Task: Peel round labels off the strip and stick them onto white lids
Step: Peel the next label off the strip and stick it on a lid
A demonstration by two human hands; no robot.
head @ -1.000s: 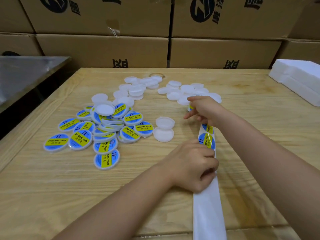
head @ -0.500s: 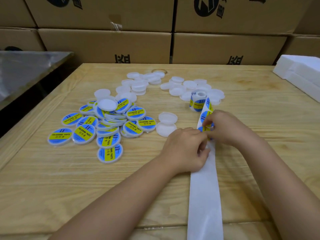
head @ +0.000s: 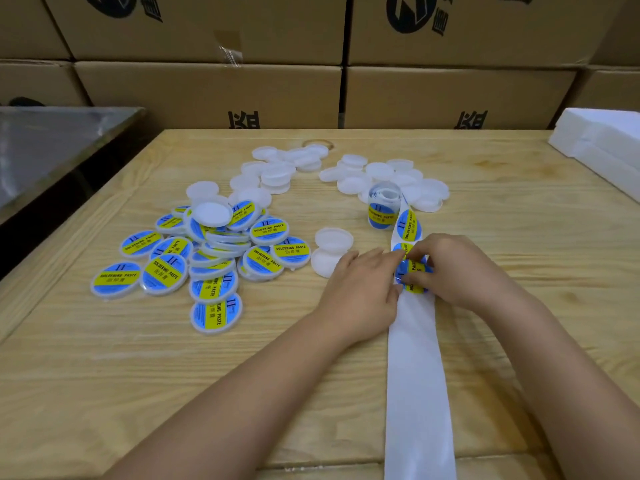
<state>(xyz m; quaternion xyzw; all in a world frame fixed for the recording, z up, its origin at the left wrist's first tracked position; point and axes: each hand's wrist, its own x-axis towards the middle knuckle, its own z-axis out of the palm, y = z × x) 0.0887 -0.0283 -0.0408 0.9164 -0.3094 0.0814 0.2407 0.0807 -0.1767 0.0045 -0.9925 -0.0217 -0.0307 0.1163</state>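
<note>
So the right hand has thumb and forefinger pinched on a round blue-and-yellow paper label sitting on the long white paper backing strip, right between both sets of fingertips. The left hand lies on the strip's edge, fingers fairly straight, pressing it to the light wooden table, thumb tip by the label. Two plain white round plastic lids sit just beyond the left fingertips.

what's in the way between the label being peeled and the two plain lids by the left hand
Only the left hand: it rests on the strip between the label, pinched by the right hand, and the two plain lids. Nothing else visible lies there.
</note>
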